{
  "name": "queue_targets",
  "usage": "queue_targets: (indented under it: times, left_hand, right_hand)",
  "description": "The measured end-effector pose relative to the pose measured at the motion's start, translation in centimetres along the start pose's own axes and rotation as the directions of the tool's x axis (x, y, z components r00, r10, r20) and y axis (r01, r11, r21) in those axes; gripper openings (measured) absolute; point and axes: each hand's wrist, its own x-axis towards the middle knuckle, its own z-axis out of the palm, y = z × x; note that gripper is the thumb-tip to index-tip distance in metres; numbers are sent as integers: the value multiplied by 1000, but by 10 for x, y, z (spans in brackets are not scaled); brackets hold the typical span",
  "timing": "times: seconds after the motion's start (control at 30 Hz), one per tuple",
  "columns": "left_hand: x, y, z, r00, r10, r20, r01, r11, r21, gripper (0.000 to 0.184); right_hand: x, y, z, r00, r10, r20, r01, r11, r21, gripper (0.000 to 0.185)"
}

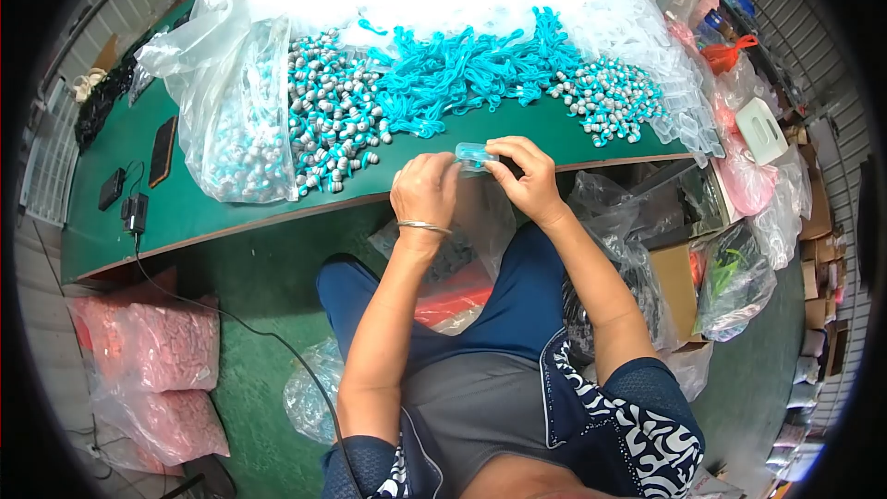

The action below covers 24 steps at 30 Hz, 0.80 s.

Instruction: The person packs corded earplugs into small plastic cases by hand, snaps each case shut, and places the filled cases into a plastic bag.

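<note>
A small clear plastic case (473, 152) with something blue inside is pinched between the thumb and fingers of my right hand (528, 176), just over the table's front edge. Against the case's left end are the fingers of my left hand (426, 190), bent together; whether they grip anything is hidden. Beyond my hands lies a heap of turquoise cords (462, 74). Small grey and turquoise beads lie in one pile (337, 111) to its left and a smaller pile (612, 97) to its right. Clear plastic cases (665, 83) are heaped at the back and right.
On the green table (217, 222), a clear bag of beads (236, 129) stands left, beside a phone (162, 152) and a black adapter (135, 212) with a cable running down past my left arm. Bags of pink items (176, 351) lie on the floor. Plastic bags (739, 282) crowd the right.
</note>
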Motion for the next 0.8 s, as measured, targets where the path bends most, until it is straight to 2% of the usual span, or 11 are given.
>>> queue_targets:
  times: [0.17,0.23,0.47,0.53,0.8]
  left_hand:
    - [-4,5,-2,999,24,-24,-23,1000,10,11]
    - [-6,3,-3,995,93,-44,-91,995,40,12]
    - [-8,-2,1,997,70,-27,-69,997,15,12]
    - [-6,2,1,999,-34,-18,33,999,-40,10]
    - [-3,11,11,986,-137,-93,124,983,-136,17]
  right_hand:
    - [0,0,2,1000,16,-7,-16,1000,21,19]
    - [0,0,2,1000,11,-6,-11,1000,12,19]
    - [-1,-2,2,1000,10,-3,-10,1000,2,20]
    - [-2,-1,2,1000,-3,-1,3,1000,-6,20]
    - [-2,-4,3,1000,-8,-9,7,1000,-9,20]
